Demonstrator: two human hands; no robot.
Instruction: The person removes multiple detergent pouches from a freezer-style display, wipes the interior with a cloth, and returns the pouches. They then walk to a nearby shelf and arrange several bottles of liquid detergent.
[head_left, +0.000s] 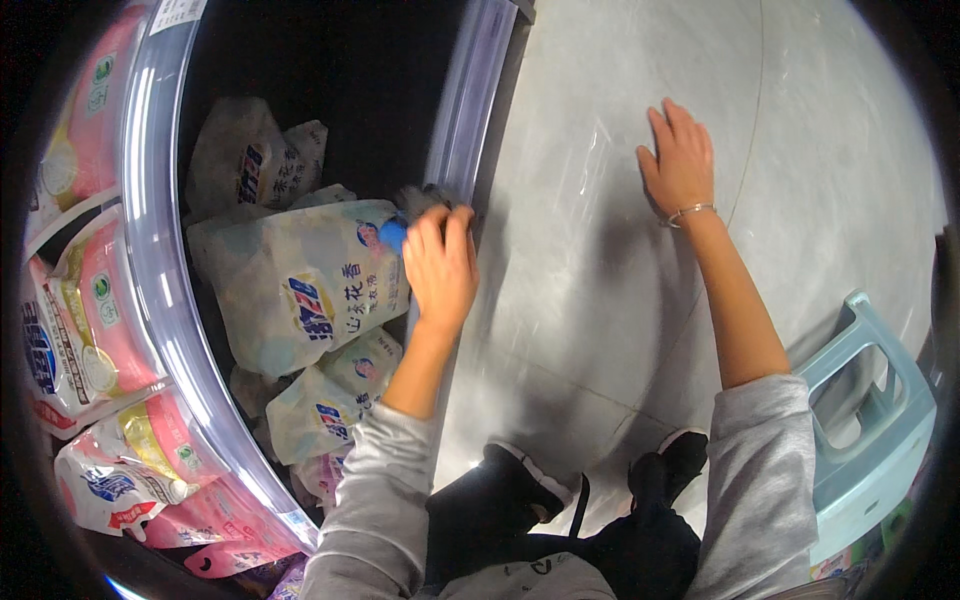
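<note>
My left hand (442, 274) is closed on a dark, blurred bristly item, perhaps a brush or duster, with a blue part, at the front edge of a low shelf. Beside it, on the dark shelf, lies a large pale refill pouch of laundry liquid (300, 277). A second pale pouch (244, 161) sits farther back, and a smaller one (307, 420) lies nearer my sleeve. Over the grey floor, my right hand (679, 161), with a bracelet at the wrist, holds nothing, its fingers somewhat spread.
An upper shelf edge with a clear plastic strip (169, 300) curves along the left, with pink and white pouches (112, 330) behind it. A pale blue plastic stool (870, 465) stands at the right on the grey tiled floor (600, 300). My black shoes are below.
</note>
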